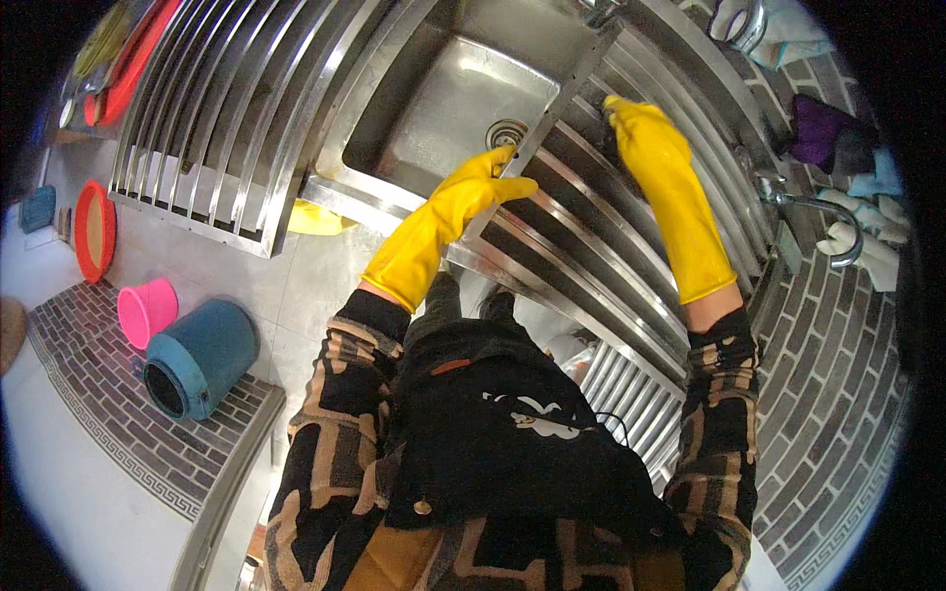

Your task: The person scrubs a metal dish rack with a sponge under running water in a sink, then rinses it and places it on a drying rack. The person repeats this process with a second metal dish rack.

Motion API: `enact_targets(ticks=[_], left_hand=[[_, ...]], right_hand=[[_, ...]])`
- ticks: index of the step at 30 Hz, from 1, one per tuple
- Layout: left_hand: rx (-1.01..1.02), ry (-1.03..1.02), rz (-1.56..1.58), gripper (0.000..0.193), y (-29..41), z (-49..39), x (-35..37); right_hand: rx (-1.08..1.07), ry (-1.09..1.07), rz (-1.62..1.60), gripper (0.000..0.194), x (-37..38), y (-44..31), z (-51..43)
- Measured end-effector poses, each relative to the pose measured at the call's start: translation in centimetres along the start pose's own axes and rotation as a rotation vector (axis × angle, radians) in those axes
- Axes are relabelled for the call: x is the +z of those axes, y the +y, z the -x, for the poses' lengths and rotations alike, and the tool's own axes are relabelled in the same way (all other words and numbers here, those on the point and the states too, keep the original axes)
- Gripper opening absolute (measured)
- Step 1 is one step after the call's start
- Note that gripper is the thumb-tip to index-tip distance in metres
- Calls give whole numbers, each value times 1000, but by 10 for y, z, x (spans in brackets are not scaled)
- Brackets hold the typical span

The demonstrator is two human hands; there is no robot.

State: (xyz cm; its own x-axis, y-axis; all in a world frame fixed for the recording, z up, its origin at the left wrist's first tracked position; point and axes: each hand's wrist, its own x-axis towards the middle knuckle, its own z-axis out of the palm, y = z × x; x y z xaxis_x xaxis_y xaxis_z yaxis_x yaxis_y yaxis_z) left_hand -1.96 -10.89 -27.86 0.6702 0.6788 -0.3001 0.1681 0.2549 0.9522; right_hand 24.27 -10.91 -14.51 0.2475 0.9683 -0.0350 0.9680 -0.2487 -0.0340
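Before me is a slatted stainless steel rack point(584, 185), set at an angle beside a stainless steel sink point(473, 96). My left hand point(473, 192), in a yellow rubber glove, grips the rack's near side bar, with thumb and fingers on either side of it. The sink's drain point(507, 134) shows just beyond those fingers. My right hand point(650, 137), gloved the same way, is over the rack's slats with its fingers curled. Something dark shows at its underside, but whether it is held or only shadow is unclear.
Another slatted steel rack point(222, 111) stands left of the sink. A pink bucket point(148, 312), a blue milk-can-shaped container point(203, 358) and a red-rimmed basin point(94, 230) are at left. At right, a curved faucet point(850, 221) and white gloves point(861, 229) are along the brick-patterned wall point(828, 354).
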Motion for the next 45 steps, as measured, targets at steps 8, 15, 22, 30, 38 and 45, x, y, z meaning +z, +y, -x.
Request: enact_targets(ticks=[8,15,22,30,38,45], left_hand=[[43,-25,137,58,3,1,1],[-28,-9,100,67,23,10,-1],[-42,-56,199,65,19,8,-1],[-17,-46,179,71,9,-1,1],[-19,-75,274,58,13,2,1],[-88,-130,419,55,26,5,0]], right_hand=[[46,-164,104,39,24,-6,-46],[-18,-50,105,33,10,65,-14],[25,-60,-168,31,42,-12,-25],[17,-71,52,30,33,-30,-10],[-57,90,-145,25,35,73,23],[-173,416,-162,32,14,100,-50]])
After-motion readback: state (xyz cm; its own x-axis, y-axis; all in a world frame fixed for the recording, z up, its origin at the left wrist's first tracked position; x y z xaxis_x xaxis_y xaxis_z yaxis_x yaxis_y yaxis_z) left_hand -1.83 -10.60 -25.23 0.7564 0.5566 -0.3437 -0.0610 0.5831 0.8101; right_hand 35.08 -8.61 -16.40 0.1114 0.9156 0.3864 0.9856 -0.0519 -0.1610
